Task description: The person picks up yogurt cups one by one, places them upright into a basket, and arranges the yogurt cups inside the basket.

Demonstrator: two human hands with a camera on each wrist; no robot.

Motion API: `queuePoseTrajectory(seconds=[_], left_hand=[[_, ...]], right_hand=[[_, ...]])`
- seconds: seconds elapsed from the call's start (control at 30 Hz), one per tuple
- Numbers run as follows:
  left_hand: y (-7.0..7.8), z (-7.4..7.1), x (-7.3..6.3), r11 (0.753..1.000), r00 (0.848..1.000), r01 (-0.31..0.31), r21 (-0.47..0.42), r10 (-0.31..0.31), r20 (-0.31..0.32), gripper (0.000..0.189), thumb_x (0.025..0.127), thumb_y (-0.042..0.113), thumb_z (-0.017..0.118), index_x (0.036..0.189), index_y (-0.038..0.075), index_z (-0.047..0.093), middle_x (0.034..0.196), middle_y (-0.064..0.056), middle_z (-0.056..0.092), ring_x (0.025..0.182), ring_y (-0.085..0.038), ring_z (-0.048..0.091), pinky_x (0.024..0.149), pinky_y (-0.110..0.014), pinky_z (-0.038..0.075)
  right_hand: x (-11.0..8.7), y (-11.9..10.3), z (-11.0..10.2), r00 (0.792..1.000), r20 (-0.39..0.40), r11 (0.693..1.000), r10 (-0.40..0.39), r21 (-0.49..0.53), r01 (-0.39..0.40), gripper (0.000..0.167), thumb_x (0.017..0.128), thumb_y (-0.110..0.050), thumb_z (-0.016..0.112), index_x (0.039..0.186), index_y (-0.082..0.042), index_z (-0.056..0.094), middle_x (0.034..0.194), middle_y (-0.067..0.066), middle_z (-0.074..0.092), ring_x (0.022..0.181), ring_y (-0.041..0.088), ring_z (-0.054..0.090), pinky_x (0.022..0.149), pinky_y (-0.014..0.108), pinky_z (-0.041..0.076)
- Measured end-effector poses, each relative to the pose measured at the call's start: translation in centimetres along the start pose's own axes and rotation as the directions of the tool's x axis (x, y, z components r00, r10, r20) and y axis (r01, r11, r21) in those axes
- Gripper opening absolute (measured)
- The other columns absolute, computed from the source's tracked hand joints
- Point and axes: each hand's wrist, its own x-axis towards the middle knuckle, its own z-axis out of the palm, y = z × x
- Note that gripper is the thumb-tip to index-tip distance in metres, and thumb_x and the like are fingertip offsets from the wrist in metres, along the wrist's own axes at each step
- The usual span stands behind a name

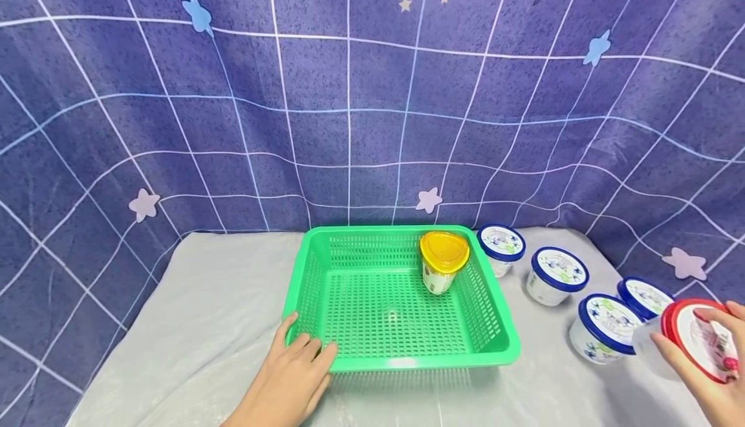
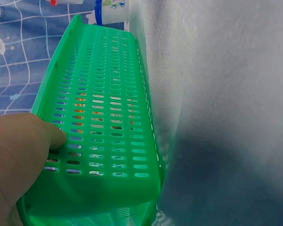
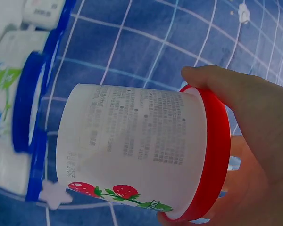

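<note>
My left hand [image 1: 297,375] grips the front left corner of a green plastic basket [image 1: 401,363], fingers over its rim. In the left wrist view the thumb [image 2: 54,135] presses on the slotted outer wall. Inside the basket, at the back right, a cup with a yellow lid [image 1: 445,252] leans slightly. At the far right, my right hand [image 1: 712,375] holds a white tub with a red lid [image 3: 127,146] by the lid's edge. The tub is tilted over on its side, its printed text and strawberries showing in the right wrist view.
Right of the basket, several white tubs with blue lids stand in a line: one by the basket's back corner [image 1: 502,246], another [image 1: 559,272] beyond it, and a close pair, front [image 1: 608,327] and back [image 1: 646,296]. A grey-white cloth [image 1: 209,323] covers the table, with a blue curtain [image 1: 372,129] behind.
</note>
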Motion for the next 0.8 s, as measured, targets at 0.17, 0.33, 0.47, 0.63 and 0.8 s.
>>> queuePoseTrajectory(seconds=[0.17,0.33,0.47,0.63,0.8], left_hand=[[0.1,0.1,-0.1,1.0,1.0,-0.005,0.011,0.005,-0.006,0.036,0.068,0.024,0.082,0.094,0.015,0.058,0.07,0.005,0.053,0.071,-0.018,0.055,0.103,-0.062,0.036],[0.1,0.2,-0.2,1.0,1.0,-0.002,0.014,0.002,-0.003,0.036,0.069,0.025,0.081,0.094,0.015,0.058,0.07,0.005,0.053,0.071,-0.018,0.055,0.104,-0.062,0.035],[0.1,0.3,-0.2,1.0,1.0,-0.002,0.019,0.002,-0.004,0.036,0.069,0.025,0.081,0.095,0.015,0.058,0.071,0.005,0.054,0.072,-0.018,0.055,0.104,-0.062,0.034],[0.0,0.3,-0.2,1.0,1.0,0.0,0.019,0.0,-0.013,0.034,0.069,0.024,0.08,0.094,0.015,0.058,0.071,0.005,0.054,0.071,-0.018,0.055,0.104,-0.062,0.035],[0.0,0.2,-0.1,1.0,1.0,-0.004,0.024,0.004,-0.013,0.033,0.07,0.025,0.08,0.094,0.015,0.058,0.071,0.005,0.054,0.072,-0.018,0.056,0.103,-0.062,0.036]], right_hand=[[0.9,-1.5,0.8,0.991,0.108,0.996,-0.075,-0.044,0.08,0.058,0.077,-0.028,0.082,0.116,0.009,0.061,0.139,0.032,0.049,0.137,0.009,0.038,0.112,0.015,0.02],[1.9,-2.3,1.6,0.963,0.211,0.98,-0.166,-0.074,0.185,0.067,0.069,-0.039,0.086,0.115,0.004,0.064,0.132,0.034,0.052,0.125,0.056,0.042,0.119,0.031,0.019],[2.3,-3.2,2.3,0.939,0.279,0.97,-0.203,-0.073,0.232,0.064,0.063,-0.024,0.088,0.116,0.002,0.063,0.133,0.03,0.053,0.118,0.056,0.042,0.12,0.04,0.019],[2.9,-4.4,3.3,0.907,0.339,0.96,-0.249,-0.034,0.276,0.063,0.061,-0.019,0.088,0.117,-0.002,0.064,0.134,0.028,0.052,0.117,0.053,0.041,0.118,0.047,0.02],[3.2,-5.6,4.1,0.891,0.367,0.957,-0.268,-0.004,0.29,0.064,0.06,-0.018,0.089,0.118,-0.007,0.066,0.136,0.024,0.053,0.119,0.049,0.042,0.117,0.047,0.022]])
